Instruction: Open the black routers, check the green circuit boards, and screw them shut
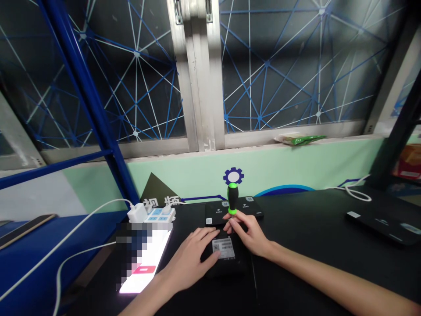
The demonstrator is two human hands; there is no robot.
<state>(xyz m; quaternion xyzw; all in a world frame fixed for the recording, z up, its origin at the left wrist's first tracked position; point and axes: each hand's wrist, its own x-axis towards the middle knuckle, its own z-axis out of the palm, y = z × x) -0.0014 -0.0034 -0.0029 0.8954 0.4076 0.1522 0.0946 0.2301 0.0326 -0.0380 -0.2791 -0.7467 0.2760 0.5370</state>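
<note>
The left hand [194, 255] is lying spread on a black device [226, 264]. The right hand [250, 233] is pinching an upright screwdriver [233, 198].

Smooth plastic is seen on the bulbous green-and-black screwdriver handle [233, 199]; below it, a matt black rectangular case [227, 267] is faced with a grey-white paper-like label [226, 248].

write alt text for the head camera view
A person's right hand holds a black-and-green screwdriver upright over a labelled black device, while the left hand rests on the device. Nearby are other flat black devices, a lit screen and a power strip.
</note>
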